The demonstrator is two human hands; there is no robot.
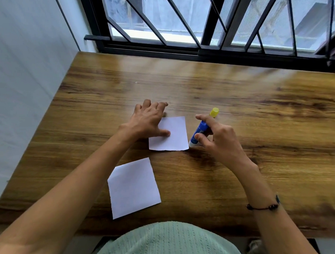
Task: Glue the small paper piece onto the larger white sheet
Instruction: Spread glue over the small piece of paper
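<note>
Two papers on desk (238, 108): left hand (147, 120), fingers spread, pins small paper piece (171, 135); right hand (219, 140) grips glue stick (200, 128) (yellow cap on) beside it; larger white sheet (133, 187) nearer the body.

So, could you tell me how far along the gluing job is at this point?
Early stage. Done: nothing joined; the two papers lie apart on the table. In hand: the left hand pins the farther paper, and the right hand holds the glue stick, its yellow cap on. Left: uncapping, spreading glue, pressing it against the nearer paper.
</note>
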